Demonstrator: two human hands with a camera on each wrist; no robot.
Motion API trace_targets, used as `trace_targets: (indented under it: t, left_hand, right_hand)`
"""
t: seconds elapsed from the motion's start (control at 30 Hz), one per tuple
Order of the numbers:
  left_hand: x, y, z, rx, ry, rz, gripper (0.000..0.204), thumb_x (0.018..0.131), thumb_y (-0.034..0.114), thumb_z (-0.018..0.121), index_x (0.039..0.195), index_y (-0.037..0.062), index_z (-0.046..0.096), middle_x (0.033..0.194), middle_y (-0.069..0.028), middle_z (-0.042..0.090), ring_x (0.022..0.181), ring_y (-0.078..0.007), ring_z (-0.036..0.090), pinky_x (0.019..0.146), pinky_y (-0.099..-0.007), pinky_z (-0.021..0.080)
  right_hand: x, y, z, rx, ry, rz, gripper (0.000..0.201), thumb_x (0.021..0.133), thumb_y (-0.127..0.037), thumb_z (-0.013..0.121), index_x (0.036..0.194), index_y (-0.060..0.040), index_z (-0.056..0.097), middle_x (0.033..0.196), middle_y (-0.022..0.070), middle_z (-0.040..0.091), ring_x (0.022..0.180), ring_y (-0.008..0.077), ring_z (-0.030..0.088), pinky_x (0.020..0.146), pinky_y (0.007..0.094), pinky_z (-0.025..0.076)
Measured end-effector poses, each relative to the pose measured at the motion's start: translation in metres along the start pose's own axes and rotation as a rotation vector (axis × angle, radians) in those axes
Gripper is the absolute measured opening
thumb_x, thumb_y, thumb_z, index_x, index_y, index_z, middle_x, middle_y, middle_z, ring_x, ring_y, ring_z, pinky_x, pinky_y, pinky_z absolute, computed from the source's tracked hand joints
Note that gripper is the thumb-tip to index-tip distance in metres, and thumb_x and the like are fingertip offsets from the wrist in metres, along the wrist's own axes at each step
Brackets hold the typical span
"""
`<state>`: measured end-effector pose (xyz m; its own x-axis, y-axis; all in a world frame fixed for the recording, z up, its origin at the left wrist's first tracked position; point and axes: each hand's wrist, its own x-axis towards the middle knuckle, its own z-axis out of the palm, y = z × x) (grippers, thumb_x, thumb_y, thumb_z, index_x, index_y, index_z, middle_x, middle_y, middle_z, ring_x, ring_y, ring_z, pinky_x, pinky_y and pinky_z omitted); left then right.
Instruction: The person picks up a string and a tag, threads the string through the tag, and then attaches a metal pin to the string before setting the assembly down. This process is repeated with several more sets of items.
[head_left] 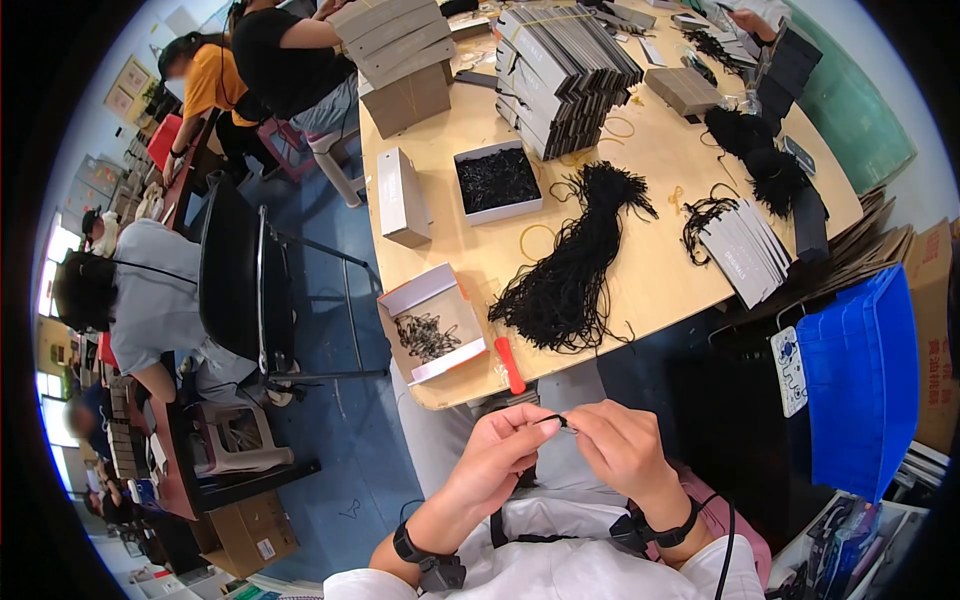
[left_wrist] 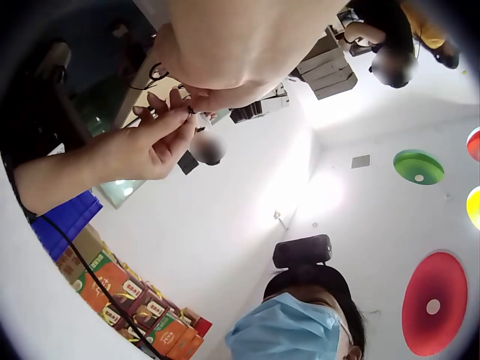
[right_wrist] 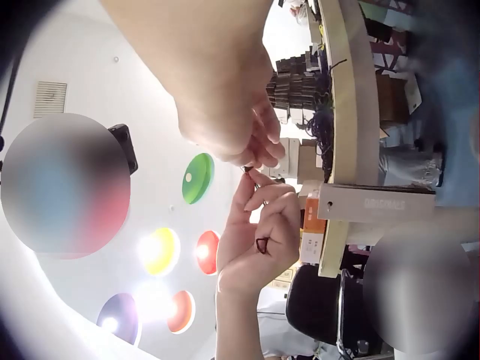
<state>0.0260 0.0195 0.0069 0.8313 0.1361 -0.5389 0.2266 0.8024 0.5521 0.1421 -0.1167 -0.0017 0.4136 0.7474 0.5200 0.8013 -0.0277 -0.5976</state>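
Over the lap, just off the table's front edge, both hands meet at a short piece of black cord (head_left: 560, 421). My left hand (head_left: 500, 455) pinches it between thumb and forefinger; a dark loop (right_wrist: 262, 245) shows at its curled fingers in the right wrist view. From the other side my right hand (head_left: 625, 450) pinches the same piece, fingertips close to the left ones. Fingers hide most of it. On the table ahead lie a thick bundle of black cords (head_left: 575, 265) and an open box (head_left: 470, 352) of small dark wire pieces.
A red-handled tool (head_left: 508, 365) lies at the table's (head_left: 650, 290) front edge. Further back are a white box (head_left: 500, 212) of small black pieces, an upright grey box (head_left: 403, 195) and stacked grey cards (head_left: 560, 75). A blue bin (head_left: 860, 380) stands right; several people work at left.
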Motion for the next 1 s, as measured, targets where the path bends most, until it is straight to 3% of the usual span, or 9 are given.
trace_targets:
  t: [0.17,0.23,0.4,0.47,0.57,0.73,1.0]
  left_hand:
    - [0.001,-0.004,0.000,-0.012,0.019,0.020,0.007,0.088,0.011,0.066,0.093,0.0062,0.064,0.072,0.0092,0.053,0.055,0.0032,0.034,0.046,-0.0164,0.023]
    - [0.001,-0.005,0.002,0.006,0.043,0.031,0.007,0.088,0.011,0.066,0.092,0.0064,0.064,0.072,0.0093,0.053,0.055,0.0032,0.034,0.046,-0.0164,0.023]
    - [0.000,-0.007,0.005,0.057,0.086,0.070,0.005,0.088,0.010,0.065,0.091,0.0068,0.065,0.070,0.0097,0.053,0.054,0.0030,0.033,0.046,-0.0174,0.022]
    - [0.000,-0.007,0.005,0.070,0.087,0.087,0.005,0.088,0.008,0.064,0.092,0.0053,0.065,0.075,0.0072,0.058,0.060,0.0021,0.042,0.052,-0.0166,0.032]
    - [0.002,-0.010,0.015,0.063,0.105,0.187,0.007,0.087,0.008,0.064,0.092,0.0033,0.063,0.077,0.0047,0.060,0.057,0.0023,0.039,0.048,-0.0158,0.026]
    - [0.008,-0.008,0.015,0.134,0.104,0.214,0.008,0.086,0.008,0.066,0.092,0.0027,0.064,0.076,0.0053,0.059,0.060,0.0020,0.042,0.051,-0.0167,0.028]
    - [0.001,0.000,0.007,0.505,0.127,0.249,0.011,0.084,0.007,0.067,0.093,0.0010,0.066,0.070,0.0088,0.055,0.059,0.0036,0.037,0.051,-0.0149,0.025]
  right_hand:
    - [-0.003,-0.001,0.001,0.035,-0.007,0.019,0.026,0.070,0.005,0.067,0.095,0.0005,0.062,0.080,0.0101,0.064,0.061,0.0224,0.062,0.051,0.0304,0.050]
    - [-0.006,0.001,0.002,0.218,-0.016,0.130,0.023,0.075,0.005,0.065,0.097,0.0021,0.063,0.083,0.0131,0.066,0.065,0.0251,0.065,0.054,0.0316,0.052]
    - [-0.006,-0.001,0.001,0.285,-0.024,0.199,0.020,0.078,0.005,0.064,0.098,0.0027,0.064,0.084,0.0151,0.067,0.066,0.0274,0.066,0.056,0.0323,0.052]
    - [-0.006,-0.002,0.001,0.283,-0.026,0.209,0.020,0.078,0.004,0.064,0.098,0.0026,0.064,0.084,0.0152,0.067,0.066,0.0274,0.066,0.056,0.0322,0.052]
    - [-0.006,-0.004,0.002,0.240,-0.022,0.219,0.020,0.078,0.004,0.064,0.098,0.0026,0.064,0.082,0.0155,0.067,0.064,0.0278,0.066,0.055,0.0321,0.052]
    - [-0.002,-0.002,-0.001,-0.047,-0.047,0.115,0.019,0.075,0.004,0.063,0.093,0.0006,0.059,0.076,0.0101,0.060,0.061,0.0247,0.061,0.049,0.0323,0.048]
    - [-0.001,0.004,-0.010,-0.143,-0.153,-0.028,0.018,0.072,0.000,0.063,0.089,-0.0014,0.057,0.074,0.0067,0.055,0.060,0.0197,0.058,0.049,0.0293,0.047]
